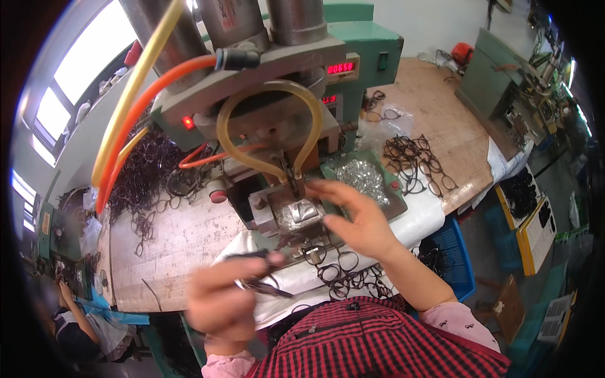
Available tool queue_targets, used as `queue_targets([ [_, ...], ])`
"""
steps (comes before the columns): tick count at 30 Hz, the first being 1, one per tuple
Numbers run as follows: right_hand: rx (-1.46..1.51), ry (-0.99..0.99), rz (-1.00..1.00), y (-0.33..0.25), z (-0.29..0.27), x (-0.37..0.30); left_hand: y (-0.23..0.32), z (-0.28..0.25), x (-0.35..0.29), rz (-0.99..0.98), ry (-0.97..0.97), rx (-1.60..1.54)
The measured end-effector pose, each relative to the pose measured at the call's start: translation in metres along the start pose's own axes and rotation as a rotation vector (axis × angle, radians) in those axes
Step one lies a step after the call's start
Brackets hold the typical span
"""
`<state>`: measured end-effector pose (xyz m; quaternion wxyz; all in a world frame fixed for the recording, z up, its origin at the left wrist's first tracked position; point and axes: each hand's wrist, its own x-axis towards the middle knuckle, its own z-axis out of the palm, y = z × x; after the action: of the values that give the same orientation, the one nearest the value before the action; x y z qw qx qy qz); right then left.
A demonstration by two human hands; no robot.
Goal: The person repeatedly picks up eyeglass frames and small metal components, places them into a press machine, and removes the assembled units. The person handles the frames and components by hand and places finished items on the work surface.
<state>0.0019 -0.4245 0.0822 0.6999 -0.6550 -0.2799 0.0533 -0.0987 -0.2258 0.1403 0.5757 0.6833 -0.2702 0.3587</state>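
My left hand (pixel 227 296), smeared by motion, is closed on a dark slender piece (pixel 271 288) in front of the machine. The piece has a pointed end and a thin curved part; its kind is unclear. At the machine's metal work block (pixel 305 212), my right hand (pixel 358 222) has thumb and index finger apart. The index fingertip is close to the dark upright tool head (pixel 293 183), and whether it touches is hard to see. Small shiny bits lie on the block. Below it, several dark eyeglass frames (pixel 340 274) lie on white sheeting at the bench edge.
Orange and yellow hoses (pixel 151 85) loop around the green machine (pixel 368 53). A green tray (pixel 359 179) of shiny small parts stands right of the block. More eyeglass frames (pixel 416 160) pile up behind it. A blue crate (pixel 459 258) sits at the right; another person (pixel 79 321) sits at far left.
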Motion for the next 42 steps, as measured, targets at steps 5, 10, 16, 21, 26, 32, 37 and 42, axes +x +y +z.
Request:
queue_targets([
  [5,-1.3,0.457,-0.005,0.096,-0.066,-0.017,-0.045,0.027,-0.008,0.306,-0.507,0.485],
  [10,-1.118,0.481,-0.189,0.103,-0.084,-0.003,-0.071,0.034,-0.018,0.38,-0.523,0.534],
  [16,-1.007,0.483,-0.112,0.098,-0.08,-0.008,-0.076,0.034,-0.025,0.338,-0.479,0.467],
  [21,-0.761,0.545,-0.024,0.087,-0.07,-0.007,-0.076,0.033,-0.029,0.307,-0.458,0.453],
  [26,-0.598,0.584,0.031,0.089,-0.068,-0.03,-0.062,-0.033,-0.071,0.012,-0.032,0.785],
  [32,-0.596,0.478,0.013,0.069,-0.057,-0.007,-0.039,-0.063,-0.065,-0.377,-0.147,0.603],
  [37,-0.442,0.508,0.066,0.087,-0.045,0.007,-0.056,0.029,-0.069,-0.388,-0.398,0.449],
  [42,-0.536,0.549,0.138,0.072,-0.06,-0.033,-0.066,0.049,-0.073,-0.773,-0.321,-0.144],
])
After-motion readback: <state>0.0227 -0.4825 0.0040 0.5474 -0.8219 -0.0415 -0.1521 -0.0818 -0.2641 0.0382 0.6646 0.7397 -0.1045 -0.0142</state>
